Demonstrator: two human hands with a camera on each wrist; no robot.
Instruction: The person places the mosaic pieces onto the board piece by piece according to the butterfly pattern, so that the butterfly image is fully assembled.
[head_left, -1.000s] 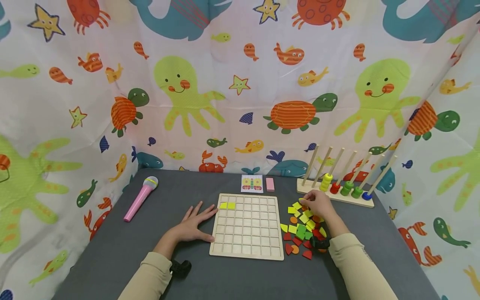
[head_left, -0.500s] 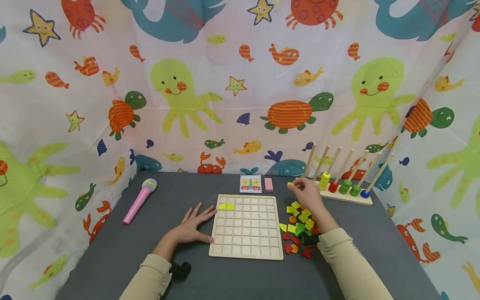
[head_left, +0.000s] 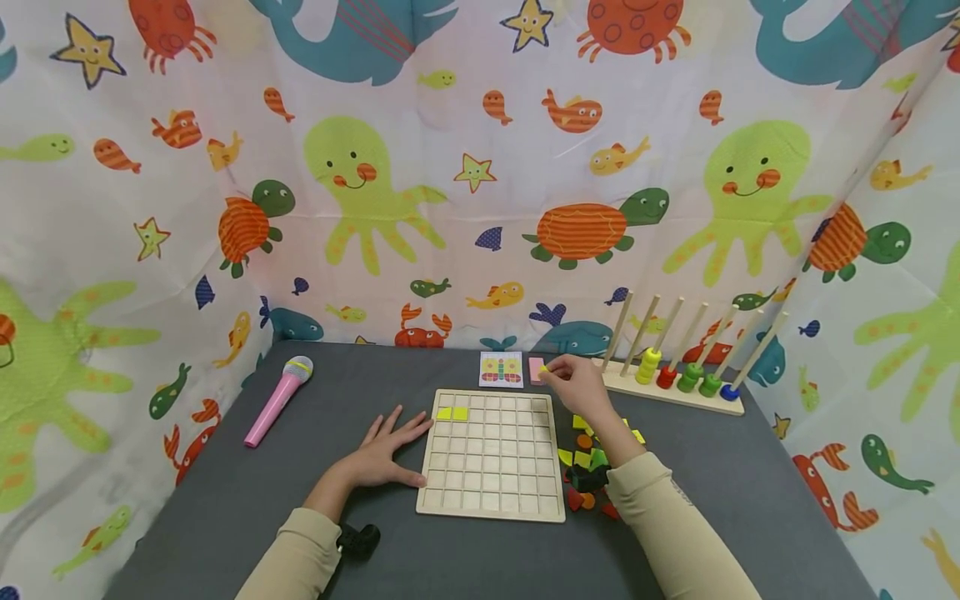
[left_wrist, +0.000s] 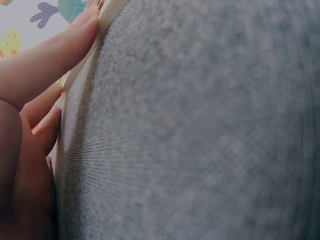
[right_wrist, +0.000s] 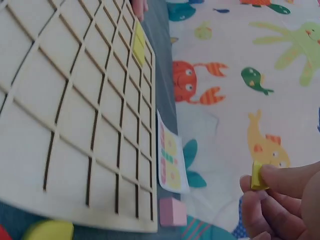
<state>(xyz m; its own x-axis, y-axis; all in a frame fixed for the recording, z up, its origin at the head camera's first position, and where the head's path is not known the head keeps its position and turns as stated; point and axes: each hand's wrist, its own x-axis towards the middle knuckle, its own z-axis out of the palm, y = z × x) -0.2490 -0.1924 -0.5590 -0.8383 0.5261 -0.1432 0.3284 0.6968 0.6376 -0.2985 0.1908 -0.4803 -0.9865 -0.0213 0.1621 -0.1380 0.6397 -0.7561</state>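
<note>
Pinched between right-hand thumb and fingers: small yellow piece (right_wrist: 257,177). Right hand (head_left: 576,387) is raised near the pink block (right_wrist: 172,211), beyond the grid board's (head_left: 491,467) far right corner. Left hand (head_left: 381,454) spread, touching the board's left edge, grasping nothing. Two yellow squares (head_left: 453,413) sit in it. Dark grey tabletop (head_left: 187,517): loose coloured pieces (head_left: 582,459) right, partly hidden by forearm; picture card (head_left: 501,369), peg rack (head_left: 615,379) behind; pink microphone (head_left: 277,404) left. White sea-animal curtain (head_left: 420,167) at back and sides.
</note>
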